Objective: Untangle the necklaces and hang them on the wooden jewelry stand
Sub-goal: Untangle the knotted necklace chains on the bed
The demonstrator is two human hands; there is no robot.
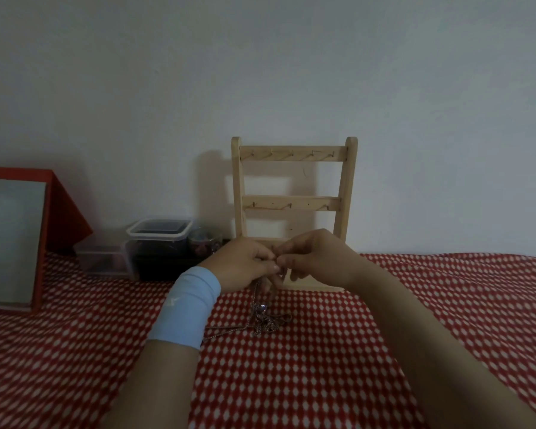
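no readable text, small white mark (171, 301) on blue wristband (188, 317), illegible

The light was dim where I worked. A clear lidded tub (160, 233) with dark contents stood ahead of me. Behind the tub rose a plain pale wall (260, 72). Under it, spreading toward me, lay a red cloth (322, 366) with white dots. Just left of the tub sat a shallow clear box (101, 258), and farther left a red-framed panel (13, 236), perhaps a mirror. Just right of the tub stood a small jar (203, 241).

One head-worn wide-angle view, facing forward and slightly down, left hand (245, 264) and right hand (317, 258) near at centre, wooden jewelry stand (293, 156) just beyond, red cloth (322, 382) filling foreground
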